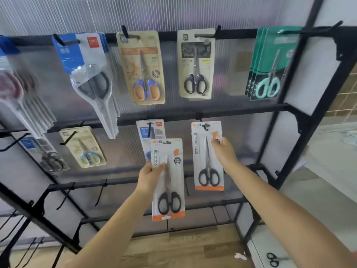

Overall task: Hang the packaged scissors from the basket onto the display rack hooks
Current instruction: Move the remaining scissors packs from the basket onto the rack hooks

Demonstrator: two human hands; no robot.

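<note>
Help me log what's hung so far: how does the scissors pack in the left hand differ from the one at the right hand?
The left pack is off the rack, gripped by the left hand at its left edge; the right pack has its hang hole on a hook, with the right hand pinching its right edge. The left pack sits lower and nearer the camera. Both are white cards with orange trim, marked SCISSORS, holding black-handled scissors.

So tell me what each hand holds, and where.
Left hand grips a white scissors pack at its left edge; right hand pinches the hung pack at its upper right edge.
</note>
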